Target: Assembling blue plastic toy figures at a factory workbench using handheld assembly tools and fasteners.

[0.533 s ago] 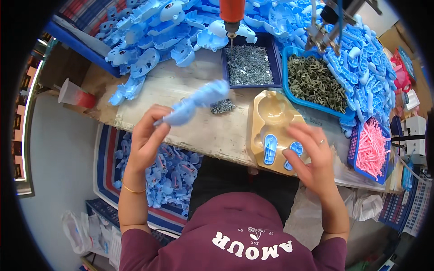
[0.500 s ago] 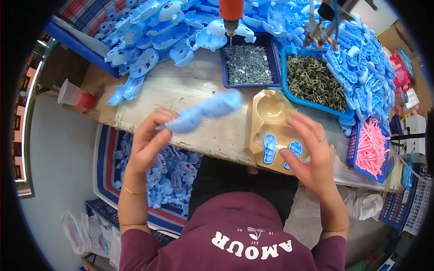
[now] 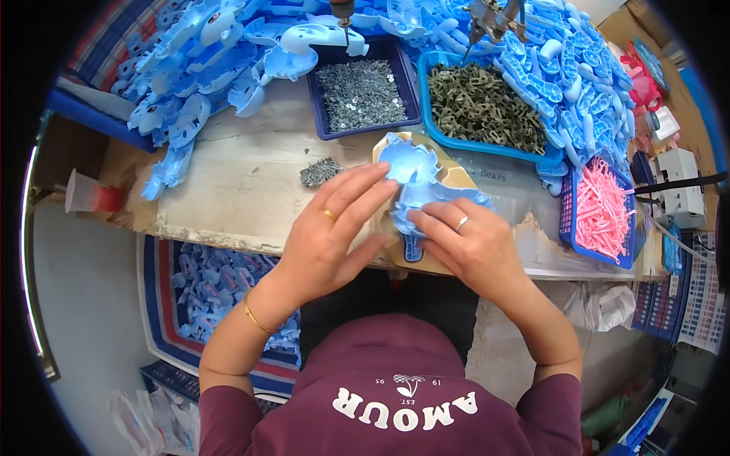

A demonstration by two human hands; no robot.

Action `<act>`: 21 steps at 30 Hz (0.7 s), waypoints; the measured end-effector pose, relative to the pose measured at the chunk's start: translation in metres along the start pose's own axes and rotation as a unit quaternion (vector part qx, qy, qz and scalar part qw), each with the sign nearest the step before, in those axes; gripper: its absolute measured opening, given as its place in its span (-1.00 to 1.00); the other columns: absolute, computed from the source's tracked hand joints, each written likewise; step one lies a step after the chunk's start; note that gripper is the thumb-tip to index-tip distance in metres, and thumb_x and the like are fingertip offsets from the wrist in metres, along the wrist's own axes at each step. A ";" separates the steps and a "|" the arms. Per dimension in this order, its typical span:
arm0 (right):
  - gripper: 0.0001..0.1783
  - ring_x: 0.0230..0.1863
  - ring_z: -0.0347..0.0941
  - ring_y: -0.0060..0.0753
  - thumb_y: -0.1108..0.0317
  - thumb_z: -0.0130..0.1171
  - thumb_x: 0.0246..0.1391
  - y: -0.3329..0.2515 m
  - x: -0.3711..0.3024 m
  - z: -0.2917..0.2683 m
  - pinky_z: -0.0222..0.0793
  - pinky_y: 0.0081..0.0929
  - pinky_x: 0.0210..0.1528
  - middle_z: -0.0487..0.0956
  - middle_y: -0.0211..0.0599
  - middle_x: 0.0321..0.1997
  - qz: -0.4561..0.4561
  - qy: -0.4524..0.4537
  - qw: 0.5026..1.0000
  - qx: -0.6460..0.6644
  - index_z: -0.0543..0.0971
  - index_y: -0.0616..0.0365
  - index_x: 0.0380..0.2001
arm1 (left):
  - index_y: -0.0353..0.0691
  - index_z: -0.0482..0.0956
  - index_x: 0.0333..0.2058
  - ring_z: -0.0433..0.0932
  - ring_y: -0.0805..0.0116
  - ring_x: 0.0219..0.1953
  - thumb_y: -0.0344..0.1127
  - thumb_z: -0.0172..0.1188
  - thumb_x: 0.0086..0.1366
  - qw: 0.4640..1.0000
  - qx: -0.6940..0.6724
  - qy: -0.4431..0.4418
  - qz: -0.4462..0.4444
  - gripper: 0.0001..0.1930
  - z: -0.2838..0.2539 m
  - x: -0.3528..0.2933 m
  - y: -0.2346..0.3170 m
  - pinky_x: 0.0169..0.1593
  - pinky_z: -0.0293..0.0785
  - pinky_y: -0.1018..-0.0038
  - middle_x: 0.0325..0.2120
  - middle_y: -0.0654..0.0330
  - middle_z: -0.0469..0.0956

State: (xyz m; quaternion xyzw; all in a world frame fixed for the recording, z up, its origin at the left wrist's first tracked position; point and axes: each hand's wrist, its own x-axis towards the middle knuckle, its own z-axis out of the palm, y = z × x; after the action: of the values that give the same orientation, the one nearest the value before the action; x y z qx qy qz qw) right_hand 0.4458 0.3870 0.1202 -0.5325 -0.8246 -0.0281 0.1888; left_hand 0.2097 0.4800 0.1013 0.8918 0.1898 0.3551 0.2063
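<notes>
A hollow light-blue plastic toy shell (image 3: 411,163) lies on the tan molded jig (image 3: 449,262), its cavity facing up. A small blue ribbed limb piece (image 3: 412,249) shows below the shell at the jig's near end. My left hand (image 3: 331,228) is open, its fingers stretched out and their tips at the shell's left edge. On the lower right part of the shell, my right hand (image 3: 475,247) is closed, thumb and fingers gripping its rim. Its fingers hide part of the shell and whatever lies under them.
Loose screws (image 3: 321,172) lie left of the jig. Beyond are a dark-blue screw tray (image 3: 328,131), a blue basket (image 3: 427,114) of olive clips, a basket of pink strips (image 3: 604,216), heaped blue shells (image 3: 201,64) and a hanging screwdriver (image 3: 344,11). A cup (image 3: 91,194) stands left.
The blue shell has moved from my raised left hand down onto the jig. My left hand has come right and opened; my right hand has closed on the shell. The view has shifted right.
</notes>
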 end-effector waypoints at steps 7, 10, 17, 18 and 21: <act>-0.35 0.05 0.51 -0.09 0.28 0.49 -0.15 0.016 -0.012 -0.033 0.47 -0.25 0.03 0.57 -0.22 0.05 0.087 -0.014 0.993 0.081 0.59 0.11 0.10 | -0.18 0.39 0.28 0.30 -0.08 0.33 -0.24 0.49 0.04 0.994 0.007 -0.101 -0.029 -0.21 0.015 0.009 0.011 0.34 0.29 0.08 0.33 0.06 0.34; -0.30 0.07 0.49 -0.10 0.29 0.49 -0.13 0.027 -0.026 -0.027 0.46 -0.24 0.05 0.54 -0.19 0.08 0.143 -0.032 0.985 0.087 0.55 0.13 0.15 | -0.19 0.41 0.26 0.28 -0.05 0.35 -0.17 0.46 0.08 0.994 0.025 -0.108 -0.023 -0.25 0.030 0.018 0.013 0.37 0.24 0.06 0.31 0.08 0.36; -0.30 0.01 0.50 -0.14 0.28 0.49 -0.10 0.026 -0.030 -0.021 0.48 -0.27 -0.04 0.56 -0.20 0.04 0.120 -0.026 0.987 0.101 0.54 0.18 0.16 | -0.22 0.40 0.25 0.29 -0.03 0.34 -0.12 0.40 0.14 0.989 0.059 -0.134 -0.014 -0.28 0.053 0.030 0.020 0.39 0.17 0.03 0.27 0.08 0.39; -0.29 -0.01 0.50 -0.14 0.27 0.50 -0.11 0.026 -0.032 -0.019 0.48 -0.27 -0.05 0.57 -0.20 0.03 0.116 -0.013 0.988 0.103 0.54 0.19 0.16 | -0.24 0.40 0.25 0.30 -0.01 0.33 -0.13 0.40 0.14 0.989 0.064 -0.134 -0.013 -0.28 0.055 0.031 0.020 0.38 0.20 0.05 0.26 0.08 0.40; -0.28 -0.03 0.50 -0.12 0.27 0.52 -0.13 0.023 -0.035 -0.018 0.48 -0.25 -0.05 0.57 -0.19 0.02 0.121 -0.013 0.988 0.096 0.54 0.22 0.15 | -0.28 0.41 0.23 0.33 0.01 0.30 -0.13 0.38 0.16 0.989 0.066 -0.134 -0.007 -0.31 0.057 0.033 0.022 0.34 0.26 0.09 0.22 0.07 0.42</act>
State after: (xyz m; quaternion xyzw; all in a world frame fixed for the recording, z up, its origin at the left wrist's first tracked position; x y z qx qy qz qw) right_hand 0.4839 0.3617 0.1216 -0.6082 -0.7554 0.0807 0.2303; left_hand 0.2769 0.4645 0.0931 0.9417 0.1894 0.2174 0.1733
